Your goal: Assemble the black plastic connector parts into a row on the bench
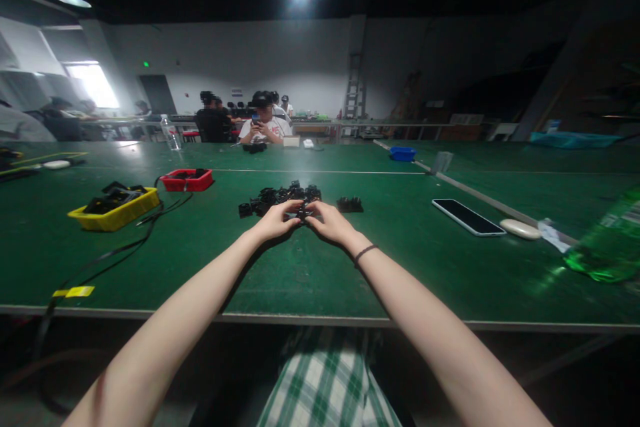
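Observation:
My left hand (279, 220) and my right hand (330, 220) meet at the middle of the green table (305, 273). Between their fingertips is a small black part (302, 212), gripped from both sides; its exact kind is too small to make out. Right behind the hands lies a loose pile of similar black parts (270, 197), partly hidden by the fingers. One black piece (245, 209) sits at the pile's left end. To the right of my right hand, a short row of black parts (349, 204) stands apart from the pile.
A yellow bin (115, 215) and a red bin (188, 180) with black parts stand left, near a black cable (145, 233). Right are a phone (467, 217), a pale oval object (520, 229) and a green bottle (607, 240). A blue bin (403, 154) stands farther back; people sit beyond.

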`<state>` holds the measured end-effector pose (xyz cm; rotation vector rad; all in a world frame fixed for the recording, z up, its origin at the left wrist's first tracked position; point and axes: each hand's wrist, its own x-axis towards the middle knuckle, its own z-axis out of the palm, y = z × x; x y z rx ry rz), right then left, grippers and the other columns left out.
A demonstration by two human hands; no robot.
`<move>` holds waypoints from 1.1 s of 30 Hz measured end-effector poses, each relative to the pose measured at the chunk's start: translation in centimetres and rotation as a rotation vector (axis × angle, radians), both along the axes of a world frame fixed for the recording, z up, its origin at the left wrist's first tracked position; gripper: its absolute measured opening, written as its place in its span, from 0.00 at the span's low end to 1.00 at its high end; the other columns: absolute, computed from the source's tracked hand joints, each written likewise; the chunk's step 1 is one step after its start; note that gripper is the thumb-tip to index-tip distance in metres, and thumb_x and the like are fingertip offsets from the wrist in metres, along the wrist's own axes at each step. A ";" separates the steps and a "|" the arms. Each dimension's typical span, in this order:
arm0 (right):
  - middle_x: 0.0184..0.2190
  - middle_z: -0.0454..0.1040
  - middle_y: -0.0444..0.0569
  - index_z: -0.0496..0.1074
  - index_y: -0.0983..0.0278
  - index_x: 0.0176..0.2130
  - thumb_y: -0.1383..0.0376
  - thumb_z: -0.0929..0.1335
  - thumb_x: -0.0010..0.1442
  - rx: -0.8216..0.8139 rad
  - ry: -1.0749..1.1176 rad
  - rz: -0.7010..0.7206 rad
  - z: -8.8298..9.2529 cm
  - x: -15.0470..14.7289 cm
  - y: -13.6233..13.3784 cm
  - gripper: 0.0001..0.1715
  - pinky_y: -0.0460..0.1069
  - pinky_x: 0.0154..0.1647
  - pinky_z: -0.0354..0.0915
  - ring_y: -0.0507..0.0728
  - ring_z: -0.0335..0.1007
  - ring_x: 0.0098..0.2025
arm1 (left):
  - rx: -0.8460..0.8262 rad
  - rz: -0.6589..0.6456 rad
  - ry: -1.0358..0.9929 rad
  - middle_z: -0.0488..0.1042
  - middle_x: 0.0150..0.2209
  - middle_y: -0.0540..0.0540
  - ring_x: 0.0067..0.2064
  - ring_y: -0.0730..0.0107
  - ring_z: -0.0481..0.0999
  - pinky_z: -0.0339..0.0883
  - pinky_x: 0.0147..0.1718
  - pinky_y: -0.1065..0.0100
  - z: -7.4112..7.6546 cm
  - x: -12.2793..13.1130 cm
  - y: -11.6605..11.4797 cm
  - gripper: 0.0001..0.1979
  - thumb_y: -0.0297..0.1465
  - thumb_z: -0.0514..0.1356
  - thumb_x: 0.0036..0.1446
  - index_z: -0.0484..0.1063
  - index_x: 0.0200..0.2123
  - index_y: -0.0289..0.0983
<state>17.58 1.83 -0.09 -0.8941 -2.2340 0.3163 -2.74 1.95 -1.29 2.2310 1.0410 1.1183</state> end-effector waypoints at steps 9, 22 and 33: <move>0.44 0.74 0.56 0.69 0.67 0.46 0.68 0.67 0.60 -0.015 -0.001 -0.005 0.0 -0.1 0.0 0.12 0.55 0.49 0.65 0.58 0.71 0.46 | -0.011 0.010 -0.001 0.72 0.54 0.38 0.53 0.54 0.73 0.70 0.50 0.53 0.2 0.0 -0.2 0.26 0.34 0.64 0.51 0.68 0.54 0.36; 0.44 0.74 0.56 0.70 0.68 0.45 0.68 0.67 0.60 -0.021 -0.010 -0.010 0.2 -0.2 -0.2 0.12 0.55 0.50 0.65 0.58 0.71 0.46 | -0.015 0.035 0.000 0.73 0.53 0.37 0.52 0.55 0.75 0.69 0.51 0.51 0.1 -0.1 0.0 0.27 0.34 0.66 0.49 0.68 0.53 0.35; 0.43 0.75 0.55 0.70 0.67 0.45 0.68 0.67 0.59 -0.006 0.023 0.002 0.1 -0.1 0.0 0.12 0.56 0.49 0.66 0.58 0.71 0.45 | -0.064 0.025 -0.074 0.73 0.53 0.37 0.50 0.56 0.76 0.69 0.51 0.50 0.1 0.1 -0.1 0.26 0.29 0.65 0.49 0.68 0.53 0.36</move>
